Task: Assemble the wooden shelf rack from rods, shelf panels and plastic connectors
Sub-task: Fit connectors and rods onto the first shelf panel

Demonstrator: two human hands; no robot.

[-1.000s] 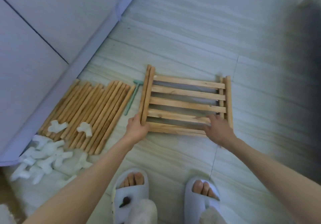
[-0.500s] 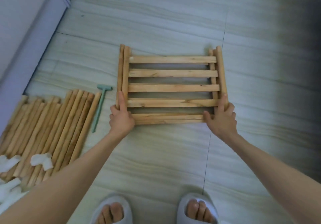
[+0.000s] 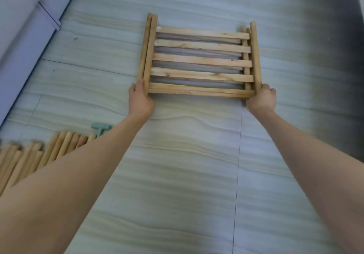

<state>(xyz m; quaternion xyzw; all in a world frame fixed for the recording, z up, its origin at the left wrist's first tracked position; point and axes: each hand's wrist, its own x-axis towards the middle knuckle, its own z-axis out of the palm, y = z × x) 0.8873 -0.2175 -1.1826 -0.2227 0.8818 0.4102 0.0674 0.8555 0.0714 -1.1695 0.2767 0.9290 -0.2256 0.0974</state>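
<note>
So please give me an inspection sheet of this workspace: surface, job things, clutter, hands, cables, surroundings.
Surface: pale tiled floor, wood-grain pattern, grout lines visible.
Job things: stacked slatted panels lying on the floor; rods in a row at lower left.
Clutter: green tool beside the rods, partly hidden by the left arm.
Hands: left hand grips the panels' near left corner; right hand grips the near right corner.
Cables: nothing seen.
Surroundings: pale furniture at upper left.

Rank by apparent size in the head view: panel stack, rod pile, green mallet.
1. Panel stack, largest.
2. Rod pile, though cut off by the frame edge and the left arm, so unsure.
3. Green mallet, smallest; mostly hidden.
</note>
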